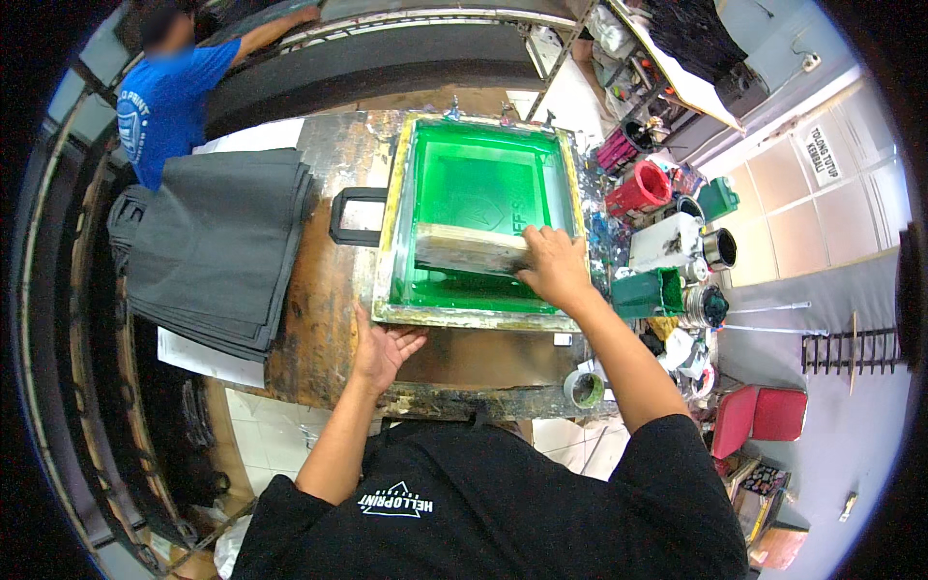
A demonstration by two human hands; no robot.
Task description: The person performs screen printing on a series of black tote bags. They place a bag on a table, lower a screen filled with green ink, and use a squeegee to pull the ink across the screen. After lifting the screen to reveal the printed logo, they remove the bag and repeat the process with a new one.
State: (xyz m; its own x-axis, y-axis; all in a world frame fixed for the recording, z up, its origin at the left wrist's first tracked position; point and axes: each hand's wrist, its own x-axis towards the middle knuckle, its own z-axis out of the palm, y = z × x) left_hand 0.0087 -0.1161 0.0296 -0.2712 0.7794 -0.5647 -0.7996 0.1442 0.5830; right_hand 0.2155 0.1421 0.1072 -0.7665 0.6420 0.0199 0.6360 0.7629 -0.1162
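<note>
A screen printing frame (389, 232) lies on the worktable, its mesh covered in green with a pale printed design showing through. My right hand (556, 266) is closed round the right end of a wooden squeegee (469, 248), which lies across the lower half of the mesh. My left hand (387, 350) is at the frame's near left corner, palm turned up and fingers apart, with the fingertips close to or under the near edge. A dark handle loop (340, 215) sticks out from beneath the frame's left side. Whatever else lies underneath is hidden.
A stack of dark grey bags (217, 251) covers the left of the table. A roll of tape (584, 388) sits near the front edge. Along the right stand a red tub (640, 190), a green container (646, 293) and several cans. A person in blue (174, 97) stands far left.
</note>
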